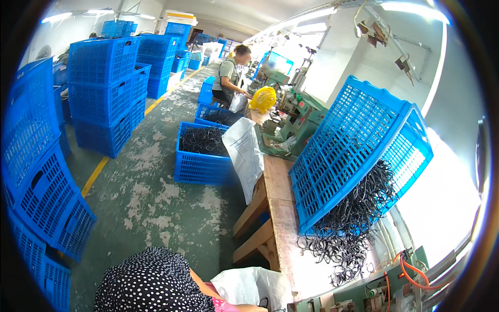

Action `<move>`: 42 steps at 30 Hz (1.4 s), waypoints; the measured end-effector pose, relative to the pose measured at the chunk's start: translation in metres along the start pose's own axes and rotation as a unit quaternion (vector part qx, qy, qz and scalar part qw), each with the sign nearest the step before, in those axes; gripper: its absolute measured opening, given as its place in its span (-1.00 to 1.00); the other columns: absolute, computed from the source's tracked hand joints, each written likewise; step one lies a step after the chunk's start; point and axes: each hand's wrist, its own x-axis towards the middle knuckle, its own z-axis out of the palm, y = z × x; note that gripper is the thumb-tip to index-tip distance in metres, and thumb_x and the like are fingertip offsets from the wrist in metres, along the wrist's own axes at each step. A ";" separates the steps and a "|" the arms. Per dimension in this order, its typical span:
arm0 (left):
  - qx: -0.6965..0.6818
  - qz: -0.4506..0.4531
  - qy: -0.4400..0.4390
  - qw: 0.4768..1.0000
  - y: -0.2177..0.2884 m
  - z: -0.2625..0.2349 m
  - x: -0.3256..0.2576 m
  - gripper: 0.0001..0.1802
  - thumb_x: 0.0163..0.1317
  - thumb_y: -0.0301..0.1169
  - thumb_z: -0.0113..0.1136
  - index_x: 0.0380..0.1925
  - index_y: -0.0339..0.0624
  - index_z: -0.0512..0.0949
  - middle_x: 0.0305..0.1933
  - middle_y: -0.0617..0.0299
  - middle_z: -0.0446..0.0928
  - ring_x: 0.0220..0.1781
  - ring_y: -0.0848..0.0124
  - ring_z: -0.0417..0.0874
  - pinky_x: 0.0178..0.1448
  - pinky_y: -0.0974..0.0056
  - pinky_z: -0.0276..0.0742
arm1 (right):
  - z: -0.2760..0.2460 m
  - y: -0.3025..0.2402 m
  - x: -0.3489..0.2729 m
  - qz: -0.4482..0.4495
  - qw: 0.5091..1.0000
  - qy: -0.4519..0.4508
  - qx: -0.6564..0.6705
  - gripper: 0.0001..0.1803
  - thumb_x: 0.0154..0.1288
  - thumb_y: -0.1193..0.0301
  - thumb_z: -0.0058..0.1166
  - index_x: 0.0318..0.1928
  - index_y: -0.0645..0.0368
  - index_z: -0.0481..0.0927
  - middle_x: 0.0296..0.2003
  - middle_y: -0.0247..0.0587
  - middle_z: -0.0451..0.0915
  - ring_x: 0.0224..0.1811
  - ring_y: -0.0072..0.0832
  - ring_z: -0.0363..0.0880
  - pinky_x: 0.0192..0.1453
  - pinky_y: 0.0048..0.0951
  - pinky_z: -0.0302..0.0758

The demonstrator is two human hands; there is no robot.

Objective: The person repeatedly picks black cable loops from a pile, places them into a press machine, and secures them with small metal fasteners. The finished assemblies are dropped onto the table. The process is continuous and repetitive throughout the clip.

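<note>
Stacks of blue crates (104, 88) fill the floor far to the upper left of the person's own arm. A tipped blue crate (358, 151) leans on the wooden bench (278, 182), up and to the right of that arm, spilling a heap of black looped cords (353, 223) nearest to it. A white bag (249, 286) lies just beside the forearm (228, 301) at the lower edge. Neither hand shows, so their grip cannot be told.

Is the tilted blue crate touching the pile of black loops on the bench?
Touching. The head view shows the black loops spilling straight out of the tilted blue crate, no gap.
</note>
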 end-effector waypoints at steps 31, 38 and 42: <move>0.203 0.027 -0.114 0.972 0.044 0.025 0.022 -0.71 0.43 -0.29 0.13 0.05 -0.17 0.51 -0.13 0.12 0.62 -0.08 0.40 0.65 0.02 0.30 0.52 | -0.080 0.176 -0.037 0.227 0.957 0.178 -0.017 -0.82 0.34 0.46 0.14 -0.09 0.22 0.66 -0.15 -0.09 0.63 -0.11 -0.31 0.63 -0.09 -0.37 0.61; 0.173 -0.008 -0.045 0.984 0.049 0.025 0.021 -0.78 0.39 -0.32 0.12 -0.02 -0.07 0.55 -0.09 0.27 0.63 -0.01 0.41 0.62 0.13 0.24 0.46 | -0.078 0.169 -0.016 0.152 0.965 0.162 -0.137 -0.82 0.32 0.42 0.17 -0.17 0.28 0.66 -0.26 0.04 0.66 -0.20 -0.11 0.65 -0.11 -0.23 0.60; 0.239 0.031 -0.048 0.969 0.075 0.014 0.035 -0.70 0.40 -0.28 0.19 0.03 -0.20 0.52 -0.26 0.23 0.58 -0.19 0.53 0.60 -0.06 0.36 0.52 | -0.070 0.190 -0.020 0.250 0.946 0.203 -0.038 -0.71 0.15 0.67 0.09 -0.07 0.29 0.56 -0.17 -0.16 0.59 -0.10 -0.33 0.55 0.06 -0.35 0.50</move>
